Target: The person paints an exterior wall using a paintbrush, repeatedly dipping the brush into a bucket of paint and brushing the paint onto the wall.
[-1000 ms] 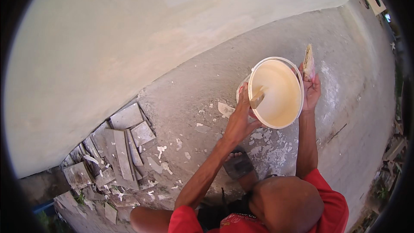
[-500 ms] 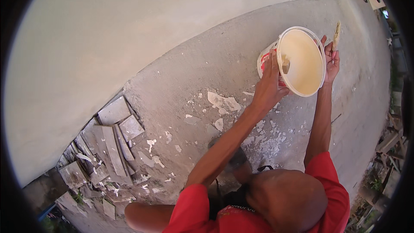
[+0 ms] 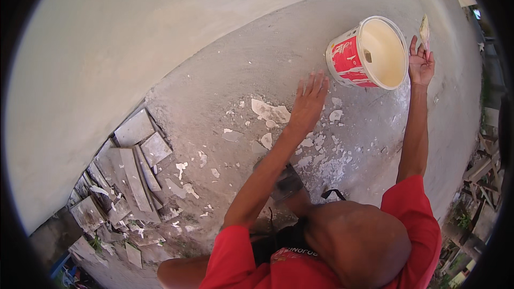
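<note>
A white plastic bucket (image 3: 350, 59) with a red label has cream-coloured paint or paste coating its inside. A small brownish block-like piece shows within it. My left hand (image 3: 309, 101) is off the bucket, just to its near left, palm down with the fingers stretched out and nothing in them. Beyond the bucket's right side, my right hand (image 3: 422, 68) holds a thin, flat, cream-smeared tool (image 3: 424, 31) upright between thumb and fingers. That tool is seen nearly edge-on, so its exact kind is unclear.
A pale wall (image 3: 134, 37) runs along the far left. Broken tiles and boards (image 3: 136, 166) are piled at its foot. White flakes (image 3: 270, 111) litter the concrete floor (image 3: 214, 85) around my legs. Wood scraps (image 3: 479, 171) lie along the right edge.
My left hand has let go of the bucket and drawn back toward me. The bucket now sits slightly farther right and away. My right hand, still with the flat tool, has moved right.
</note>
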`<action>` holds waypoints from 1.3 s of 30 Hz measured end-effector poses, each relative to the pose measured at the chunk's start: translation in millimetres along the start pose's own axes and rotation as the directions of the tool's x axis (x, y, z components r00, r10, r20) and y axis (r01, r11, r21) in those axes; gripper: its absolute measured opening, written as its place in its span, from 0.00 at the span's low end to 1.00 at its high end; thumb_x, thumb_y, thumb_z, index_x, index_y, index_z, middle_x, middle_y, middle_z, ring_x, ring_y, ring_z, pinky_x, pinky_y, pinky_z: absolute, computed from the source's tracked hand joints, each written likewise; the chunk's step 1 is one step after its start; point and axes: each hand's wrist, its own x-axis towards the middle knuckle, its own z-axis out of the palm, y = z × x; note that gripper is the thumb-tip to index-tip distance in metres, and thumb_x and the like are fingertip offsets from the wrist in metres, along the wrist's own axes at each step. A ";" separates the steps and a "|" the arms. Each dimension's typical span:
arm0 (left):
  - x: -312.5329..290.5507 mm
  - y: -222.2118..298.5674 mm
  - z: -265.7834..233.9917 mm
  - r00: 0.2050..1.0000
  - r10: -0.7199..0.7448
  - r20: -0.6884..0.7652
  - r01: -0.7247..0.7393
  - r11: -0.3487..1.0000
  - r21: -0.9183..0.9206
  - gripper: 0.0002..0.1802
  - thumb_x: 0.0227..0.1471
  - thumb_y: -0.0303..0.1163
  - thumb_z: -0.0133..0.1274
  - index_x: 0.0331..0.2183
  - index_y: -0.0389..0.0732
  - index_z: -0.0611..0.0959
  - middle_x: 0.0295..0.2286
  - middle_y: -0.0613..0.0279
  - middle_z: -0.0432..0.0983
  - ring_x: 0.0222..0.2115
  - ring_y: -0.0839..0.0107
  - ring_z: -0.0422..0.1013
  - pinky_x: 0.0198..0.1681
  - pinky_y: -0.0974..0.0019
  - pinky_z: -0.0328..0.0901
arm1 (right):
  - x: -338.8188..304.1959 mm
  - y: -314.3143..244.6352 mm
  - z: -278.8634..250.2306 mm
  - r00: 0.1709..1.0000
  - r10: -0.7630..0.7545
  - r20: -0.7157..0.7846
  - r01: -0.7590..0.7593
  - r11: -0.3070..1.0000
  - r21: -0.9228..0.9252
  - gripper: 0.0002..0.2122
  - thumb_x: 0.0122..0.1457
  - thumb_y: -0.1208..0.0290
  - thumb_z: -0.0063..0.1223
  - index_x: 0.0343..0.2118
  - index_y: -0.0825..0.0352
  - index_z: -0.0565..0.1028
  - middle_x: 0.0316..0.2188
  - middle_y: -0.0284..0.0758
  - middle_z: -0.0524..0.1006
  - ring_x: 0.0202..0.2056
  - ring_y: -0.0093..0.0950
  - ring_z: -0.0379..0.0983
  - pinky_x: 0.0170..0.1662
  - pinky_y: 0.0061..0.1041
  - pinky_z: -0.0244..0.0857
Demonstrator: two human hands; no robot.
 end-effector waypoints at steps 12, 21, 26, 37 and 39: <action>-128.0 -31.4 -70.8 0.916 0.216 0.337 -0.242 0.970 0.037 0.28 0.54 0.33 0.59 0.57 0.45 0.75 0.65 0.56 0.59 0.68 0.60 0.51 0.72 0.49 0.43 | -88.2 33.4 171.3 0.990 0.032 0.139 0.143 -0.135 -0.981 0.19 0.65 0.57 0.53 0.42 0.71 0.81 0.34 0.34 0.82 0.36 0.24 0.77 0.39 0.25 0.69; -197.7 -109.3 -266.8 0.920 -0.073 0.385 -0.005 0.980 0.197 0.24 0.54 0.27 0.59 0.54 0.42 0.79 0.55 0.53 0.73 0.60 0.56 0.65 0.68 0.49 0.53 | -57.8 59.0 116.6 0.992 -0.020 0.124 0.102 -0.438 -0.893 0.18 0.59 0.57 0.56 0.30 0.72 0.81 0.22 0.47 0.79 0.26 0.39 0.79 0.33 0.36 0.69; -228.6 -108.3 -320.9 0.897 -0.214 0.387 0.140 0.967 0.212 0.23 0.52 0.25 0.60 0.52 0.41 0.79 0.52 0.52 0.75 0.56 0.53 0.69 0.63 0.52 0.60 | -59.6 53.9 106.9 0.998 -0.009 0.055 0.047 -0.391 -0.919 0.18 0.59 0.57 0.56 0.30 0.72 0.81 0.21 0.45 0.79 0.25 0.35 0.78 0.33 0.35 0.70; -288.6 -96.1 -316.6 0.711 -0.419 0.565 0.452 0.888 0.091 0.23 0.53 0.27 0.61 0.52 0.40 0.79 0.50 0.49 0.78 0.52 0.50 0.73 0.55 0.55 0.67 | -81.2 22.9 196.0 0.981 -0.149 0.129 0.097 -0.203 -0.974 0.15 0.62 0.62 0.56 0.35 0.74 0.80 0.24 0.34 0.79 0.28 0.20 0.73 0.35 0.22 0.67; -287.2 -96.2 -324.3 0.668 -0.456 0.588 0.498 0.861 0.101 0.23 0.53 0.28 0.62 0.52 0.40 0.80 0.50 0.49 0.78 0.52 0.51 0.73 0.55 0.55 0.67 | -96.0 30.4 194.8 0.966 -0.205 0.156 0.125 -0.153 -0.980 0.14 0.62 0.64 0.56 0.36 0.74 0.80 0.25 0.34 0.79 0.29 0.20 0.73 0.35 0.22 0.66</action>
